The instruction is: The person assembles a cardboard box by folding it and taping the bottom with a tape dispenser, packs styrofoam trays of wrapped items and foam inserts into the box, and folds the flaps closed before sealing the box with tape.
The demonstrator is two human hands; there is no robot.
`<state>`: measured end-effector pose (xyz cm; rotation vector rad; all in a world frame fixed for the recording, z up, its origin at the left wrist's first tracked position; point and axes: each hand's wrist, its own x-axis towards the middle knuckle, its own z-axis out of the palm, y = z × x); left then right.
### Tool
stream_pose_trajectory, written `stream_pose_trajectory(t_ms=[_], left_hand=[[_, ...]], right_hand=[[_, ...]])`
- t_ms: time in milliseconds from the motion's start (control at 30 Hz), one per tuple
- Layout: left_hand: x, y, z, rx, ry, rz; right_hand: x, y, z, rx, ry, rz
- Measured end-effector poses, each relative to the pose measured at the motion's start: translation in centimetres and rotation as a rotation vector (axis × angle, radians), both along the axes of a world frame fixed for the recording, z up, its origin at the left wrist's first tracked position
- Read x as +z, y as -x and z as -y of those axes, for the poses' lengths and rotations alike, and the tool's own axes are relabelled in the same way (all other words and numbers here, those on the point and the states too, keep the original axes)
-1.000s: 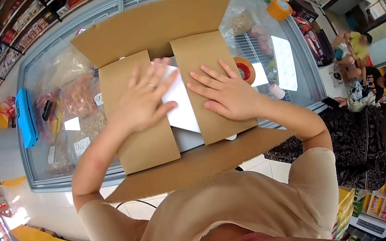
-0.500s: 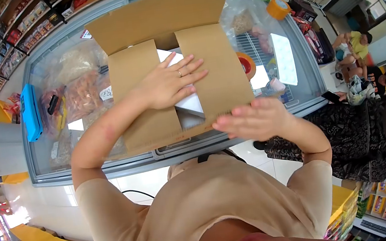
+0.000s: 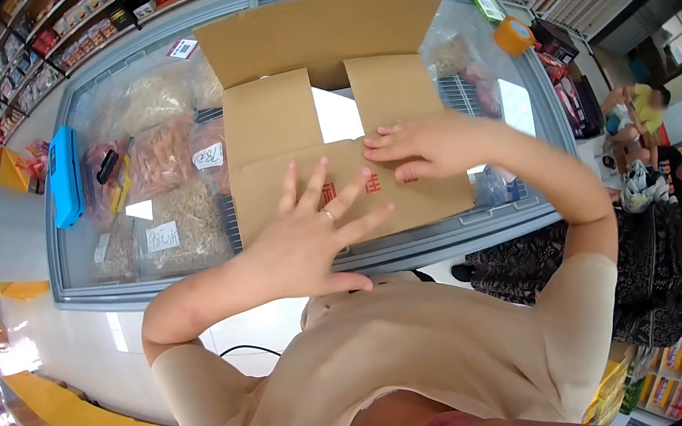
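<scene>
The box (image 3: 270,114) is sitting midway along the freezer's (image 3: 91,298) near edge. The left hand (image 3: 310,239), spread, and right hand (image 3: 432,145), fingers nearly together, are apparently laying the near flap (image 3: 431,200) flat; the next move is probably calling for even pressure.

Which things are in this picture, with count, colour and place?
Brown rectangular cardboard box: one, brown, centre
White flat item: one, white, inside box
Grey-framed glass-topped chest: one, grey, under box
Clear plastic food bags: several, mixed colours, under glass
Blue rectangular case: one, blue, chest's left end
Orange round tape roll: one, orange, chest's far right
Stocked shelves: several, mixed colours, upper left
Other people: at least three, dark or yellow clothing, right
Beige shirt: one, beige, bottom
Left grip: one, bare, over near flap
Right grip: one, bare, flap's far edge
</scene>
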<state>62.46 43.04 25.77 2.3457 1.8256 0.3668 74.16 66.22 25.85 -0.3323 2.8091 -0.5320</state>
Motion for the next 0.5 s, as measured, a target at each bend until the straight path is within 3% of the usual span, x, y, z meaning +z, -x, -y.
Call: stream_pose_trajectory(t_ms=[33, 100, 167, 233, 267, 333, 367, 400, 433, 467, 500], left_hand=[[-1.4, -0.2, -0.4, 0.012, -0.003, -0.001], [-3.5, -0.4, -1.3, 0.138, 0.074, -0.129], [-3.4, -0.4, -1.5, 0.155, 0.069, -0.119], [-3.4, -0.5, -1.4, 0.17, 0.061, -0.109], [-3.3, -0.5, -1.4, 0.172, 0.069, -0.113], [-3.2, -0.5, -1.3, 0.163, 0.087, -0.121], [-3.2, -0.6, -1.3, 0.163, 0.081, -0.125], [-3.3, -0.6, -1.3, 0.165, 0.075, -0.128], [-3.3, -0.6, -1.4, 0.167, 0.073, -0.131], [-3.3, -0.5, -1.4, 0.165, 0.062, -0.142], [-3.4, -0.5, -1.3, 0.161, 0.055, -0.149]], right_hand=[[1.6, 1.3, -0.2, 0.003, -0.004, 0.172], [5.8, 6.0, 0.0, 0.027, -0.292, 0.258], [5.4, 9.0, -3.4, -0.145, 0.136, -0.643], [6.4, 11.5, -5.4, -0.356, -0.075, -0.927], [6.1, 11.4, -5.3, -0.356, -0.076, -0.928], [4.9, 10.0, -4.2, -0.478, -0.018, -0.564], [3.8, 8.1, -2.7, -0.46, -0.011, -0.646], [3.8, 5.6, -0.7, -0.36, -0.157, -0.526], [2.8, 3.4, 1.6, -0.44, -0.163, -0.292], [-2.8, 1.8, 0.7, -0.202, -0.198, -0.518], [-3.6, 1.0, 1.1, -0.211, -0.103, -0.447]])
